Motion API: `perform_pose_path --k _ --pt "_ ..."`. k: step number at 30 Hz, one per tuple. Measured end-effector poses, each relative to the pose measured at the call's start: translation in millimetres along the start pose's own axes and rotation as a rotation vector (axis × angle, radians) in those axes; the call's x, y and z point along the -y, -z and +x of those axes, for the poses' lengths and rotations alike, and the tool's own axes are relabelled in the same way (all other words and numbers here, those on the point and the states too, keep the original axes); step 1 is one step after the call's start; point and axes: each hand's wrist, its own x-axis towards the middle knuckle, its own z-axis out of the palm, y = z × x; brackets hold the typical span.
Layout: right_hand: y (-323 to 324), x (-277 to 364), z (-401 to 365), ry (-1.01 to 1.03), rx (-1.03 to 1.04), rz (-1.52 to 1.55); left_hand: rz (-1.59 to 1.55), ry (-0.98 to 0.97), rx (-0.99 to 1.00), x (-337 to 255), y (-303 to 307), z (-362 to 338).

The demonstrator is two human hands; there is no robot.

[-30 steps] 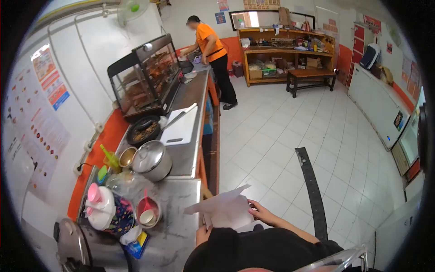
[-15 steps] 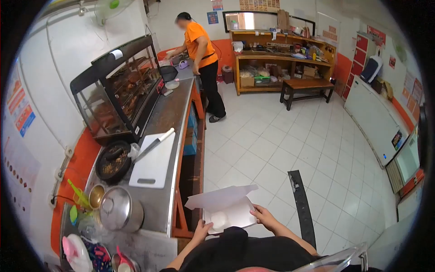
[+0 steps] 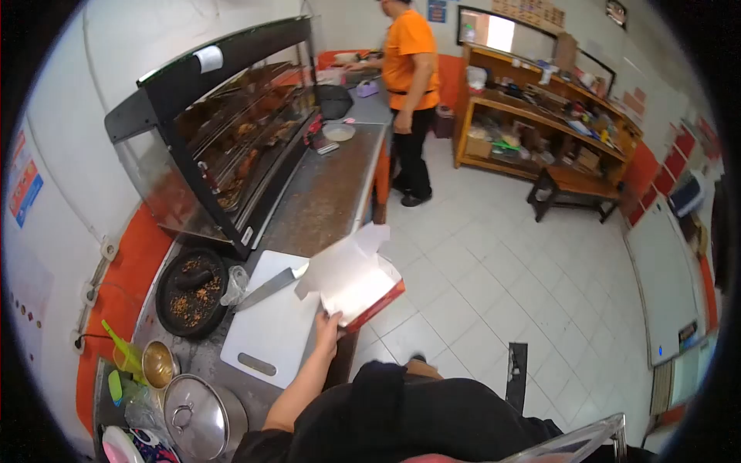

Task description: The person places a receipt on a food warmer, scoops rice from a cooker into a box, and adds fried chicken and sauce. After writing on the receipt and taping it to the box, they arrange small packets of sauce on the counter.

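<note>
My left hand [image 3: 329,333] grips the near corner of an open cardboard food box [image 3: 369,287], white inside with a red outer side. The box is tilted, its lid flaps raised, beside the counter edge and over the right part of a white cutting board [image 3: 261,333]. What lies inside is washed out by glare. A knife [image 3: 270,288] with a white handle rests across the board, its handle end partly behind the box. My right hand is not in view.
Left of the board sit a stone mortar [image 3: 191,297], a lidded pot [image 3: 202,417] and a brass-coloured bowl [image 3: 159,364]. A glass food display case [image 3: 231,147] stands on the counter [image 3: 312,208]. A person in an orange shirt [image 3: 409,58] stands at its far end.
The box has moved up and left toward the counter in my left hand, and it has turned. My right hand has let go of it and left the view. My view has swung left.
</note>
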Motion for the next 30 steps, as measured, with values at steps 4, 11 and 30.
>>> perform_pose_path --k 4,11,30 --pt "26.4 -20.8 102.4 -0.134 0.082 0.234 -0.003 0.044 -0.204 -53.1 -30.7 64.7" --pt "53.8 -136.7 304.3 -0.317 0.366 0.522 -0.365 0.021 -0.243 -46.3 -13.0 216.8" --pt "195.4 68.8 726.0 1.043 0.019 0.623 1.297 0.139 -1.232 -98.5 122.6 123.2"
